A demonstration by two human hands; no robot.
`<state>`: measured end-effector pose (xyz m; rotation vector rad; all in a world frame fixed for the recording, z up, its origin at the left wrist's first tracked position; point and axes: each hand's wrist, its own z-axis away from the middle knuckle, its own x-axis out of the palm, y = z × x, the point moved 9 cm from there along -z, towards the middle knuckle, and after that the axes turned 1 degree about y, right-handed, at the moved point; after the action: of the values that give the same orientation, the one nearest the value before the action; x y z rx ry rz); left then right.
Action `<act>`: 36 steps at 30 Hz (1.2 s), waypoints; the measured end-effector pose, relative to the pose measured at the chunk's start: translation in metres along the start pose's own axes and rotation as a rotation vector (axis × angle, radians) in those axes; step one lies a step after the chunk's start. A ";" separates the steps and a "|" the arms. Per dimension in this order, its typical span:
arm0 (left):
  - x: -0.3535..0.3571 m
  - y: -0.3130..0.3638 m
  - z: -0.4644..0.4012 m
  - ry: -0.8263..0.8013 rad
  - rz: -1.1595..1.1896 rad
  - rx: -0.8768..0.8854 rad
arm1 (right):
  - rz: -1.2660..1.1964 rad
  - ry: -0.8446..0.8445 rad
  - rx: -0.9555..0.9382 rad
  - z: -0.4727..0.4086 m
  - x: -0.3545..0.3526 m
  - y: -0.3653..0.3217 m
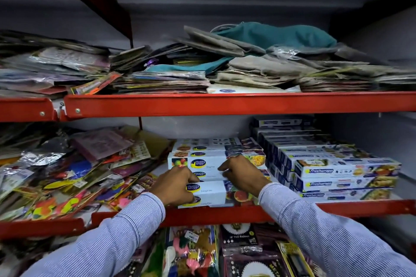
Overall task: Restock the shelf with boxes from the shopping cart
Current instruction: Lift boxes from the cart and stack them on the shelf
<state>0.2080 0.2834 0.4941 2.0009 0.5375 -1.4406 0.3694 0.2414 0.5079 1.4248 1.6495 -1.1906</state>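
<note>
Long white cling-film boxes with a yellow and blue logo lie stacked at the front of the middle red shelf. My left hand grips the left end of the front boxes, fingers curled over the top and thumb low on the front face. My right hand rests on top of the same front stack, fingers curled against the box behind. More of these boxes are stacked behind, toward the back of the shelf. The shopping cart is out of view.
A taller stack of white and blue foil boxes fills the shelf on the right. Loose colourful packets pile up on the left. The upper shelf holds folded cloths and packets. Balloon packs hang below.
</note>
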 end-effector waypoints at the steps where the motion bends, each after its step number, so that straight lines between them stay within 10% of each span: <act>1: 0.001 0.000 -0.003 0.022 -0.013 -0.004 | -0.005 0.019 -0.003 0.004 -0.006 0.000; 10: 0.023 0.009 -0.008 0.162 -0.241 0.024 | 0.106 -0.205 -0.040 0.050 0.011 0.016; 36: 0.046 0.003 -0.005 0.134 -0.123 0.017 | 0.117 -0.137 0.045 0.053 0.008 0.033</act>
<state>0.2283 0.2839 0.4520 2.1202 0.7192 -1.3926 0.3954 0.1959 0.4736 1.4143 1.4360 -1.2370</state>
